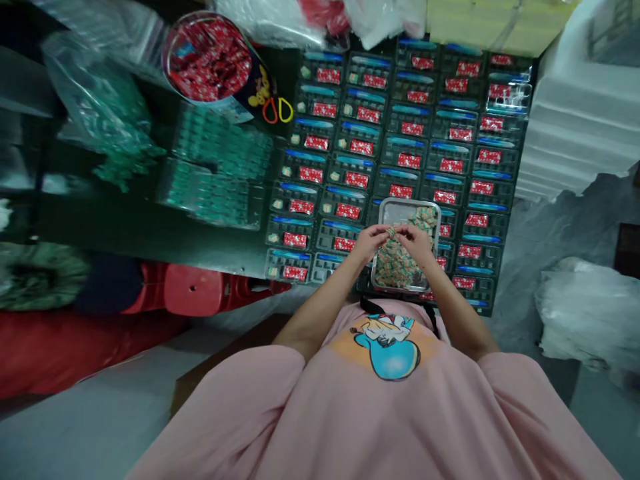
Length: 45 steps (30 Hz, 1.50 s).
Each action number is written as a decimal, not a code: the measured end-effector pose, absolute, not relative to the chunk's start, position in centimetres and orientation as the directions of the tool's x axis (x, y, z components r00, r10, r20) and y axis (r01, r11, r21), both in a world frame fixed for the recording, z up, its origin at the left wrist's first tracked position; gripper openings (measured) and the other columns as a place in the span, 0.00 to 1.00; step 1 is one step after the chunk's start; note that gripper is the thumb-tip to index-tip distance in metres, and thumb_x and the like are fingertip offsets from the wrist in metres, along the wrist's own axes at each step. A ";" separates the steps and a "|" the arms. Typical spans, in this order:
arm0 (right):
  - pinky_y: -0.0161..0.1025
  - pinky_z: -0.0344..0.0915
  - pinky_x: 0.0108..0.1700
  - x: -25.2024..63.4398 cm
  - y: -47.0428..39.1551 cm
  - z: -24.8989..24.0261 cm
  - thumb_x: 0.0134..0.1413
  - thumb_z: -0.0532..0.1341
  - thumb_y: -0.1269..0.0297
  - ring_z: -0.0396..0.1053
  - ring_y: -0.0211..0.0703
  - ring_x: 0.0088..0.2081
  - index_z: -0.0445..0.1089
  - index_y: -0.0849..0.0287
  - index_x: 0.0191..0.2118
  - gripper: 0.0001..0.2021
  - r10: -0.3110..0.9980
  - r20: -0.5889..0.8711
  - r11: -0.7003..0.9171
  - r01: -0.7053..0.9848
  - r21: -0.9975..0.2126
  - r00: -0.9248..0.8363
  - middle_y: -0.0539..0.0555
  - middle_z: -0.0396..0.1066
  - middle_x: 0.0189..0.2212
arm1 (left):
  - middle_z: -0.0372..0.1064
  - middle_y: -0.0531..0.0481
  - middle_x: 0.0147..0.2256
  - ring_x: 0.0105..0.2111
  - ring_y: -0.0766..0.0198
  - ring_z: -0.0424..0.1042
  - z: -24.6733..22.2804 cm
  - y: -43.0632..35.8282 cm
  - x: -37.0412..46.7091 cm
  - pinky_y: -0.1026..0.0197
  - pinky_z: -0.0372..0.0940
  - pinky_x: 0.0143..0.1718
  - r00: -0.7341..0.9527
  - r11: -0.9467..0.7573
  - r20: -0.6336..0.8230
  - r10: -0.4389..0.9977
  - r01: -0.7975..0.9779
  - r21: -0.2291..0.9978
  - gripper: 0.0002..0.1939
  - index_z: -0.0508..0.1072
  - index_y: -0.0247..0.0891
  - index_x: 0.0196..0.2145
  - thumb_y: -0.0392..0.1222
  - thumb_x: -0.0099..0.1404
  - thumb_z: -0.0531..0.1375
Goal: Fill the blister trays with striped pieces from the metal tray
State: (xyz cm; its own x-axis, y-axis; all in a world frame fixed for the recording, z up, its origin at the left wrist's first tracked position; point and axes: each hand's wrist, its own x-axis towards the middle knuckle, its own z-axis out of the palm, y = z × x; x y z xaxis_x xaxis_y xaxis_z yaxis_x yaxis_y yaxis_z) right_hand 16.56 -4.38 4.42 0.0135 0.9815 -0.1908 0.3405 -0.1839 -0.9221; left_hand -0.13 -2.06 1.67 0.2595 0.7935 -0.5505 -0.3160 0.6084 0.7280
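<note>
L hand (371, 243) & R hand (416, 243) pinch small piece (392, 233) — prob. patterned — over tray (410, 201).

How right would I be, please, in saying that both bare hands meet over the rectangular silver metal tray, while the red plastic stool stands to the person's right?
The side is wrong: the head view shows the red plastic stool to the person's left. The left hand and right hand do meet over the tray.

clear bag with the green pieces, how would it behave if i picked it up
The clear bag would probably sag and flop, its film being thin and crumpled. Green pieces bunched at its lower end might spill.
</note>
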 end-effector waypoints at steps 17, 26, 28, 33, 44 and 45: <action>0.38 0.63 0.36 15.8 -6.1 4.4 0.55 0.60 0.57 0.68 0.41 0.32 0.75 0.57 0.38 0.11 0.979 -0.190 -0.156 0.318 -0.935 -0.078 0.53 0.75 0.35 | 0.68 0.55 0.30 0.31 0.68 0.68 2.6 -5.9 -3.9 0.62 0.64 0.38 0.119 0.536 -0.528 0.841 -0.315 0.783 0.20 0.73 0.39 0.36 0.45 0.46 0.71; 0.40 0.64 0.36 17.3 -6.5 2.8 0.52 0.60 0.51 0.69 0.44 0.32 0.74 0.59 0.35 0.16 0.964 -0.254 -0.266 0.356 -0.896 0.081 0.54 0.75 0.31 | 0.67 0.54 0.28 0.31 0.65 0.66 0.7 -2.6 -15.8 0.61 0.62 0.39 -0.314 0.415 -0.349 0.883 0.174 0.893 0.11 0.71 0.39 0.31 0.43 0.50 0.66; 0.41 0.65 0.37 17.3 -6.4 2.9 0.51 0.61 0.50 0.69 0.44 0.32 0.74 0.59 0.35 0.16 0.964 -0.255 -0.267 0.360 -0.894 0.079 0.54 0.75 0.31 | 0.67 0.54 0.27 0.31 0.65 0.66 0.5 -1.1 -17.0 0.61 0.61 0.39 -0.304 0.413 -0.332 0.893 0.264 0.872 0.09 0.72 0.39 0.30 0.42 0.50 0.66; 0.42 0.66 0.38 17.1 -6.4 2.9 0.51 0.61 0.49 0.70 0.44 0.33 0.74 0.59 0.35 0.16 0.963 -0.257 -0.270 0.340 -0.901 0.084 0.55 0.75 0.32 | 0.67 0.54 0.25 0.29 0.64 0.64 0.6 0.1 -18.7 0.60 0.59 0.37 -0.251 0.423 -0.347 0.904 0.393 0.816 0.08 0.72 0.38 0.27 0.41 0.48 0.67; 0.42 0.66 0.40 17.8 -7.6 1.1 0.53 0.60 0.51 0.70 0.45 0.35 0.74 0.58 0.38 0.16 0.958 -0.273 -0.285 0.348 -0.893 0.083 0.55 0.75 0.34 | 0.68 0.53 0.24 0.28 0.61 0.66 0.6 -1.4 -18.0 0.58 0.59 0.38 -0.104 0.428 -0.448 0.888 0.545 0.721 0.07 0.73 0.40 0.24 0.36 0.46 0.68; 0.42 0.66 0.40 17.8 -7.5 1.1 0.53 0.60 0.51 0.70 0.45 0.35 0.74 0.58 0.37 0.15 0.959 -0.272 -0.284 0.347 -0.894 0.083 0.55 0.75 0.34 | 0.68 0.52 0.24 0.29 0.60 0.67 0.5 -1.4 -17.7 0.57 0.60 0.39 -0.105 0.418 -0.444 0.890 0.574 0.704 0.07 0.73 0.40 0.24 0.35 0.47 0.68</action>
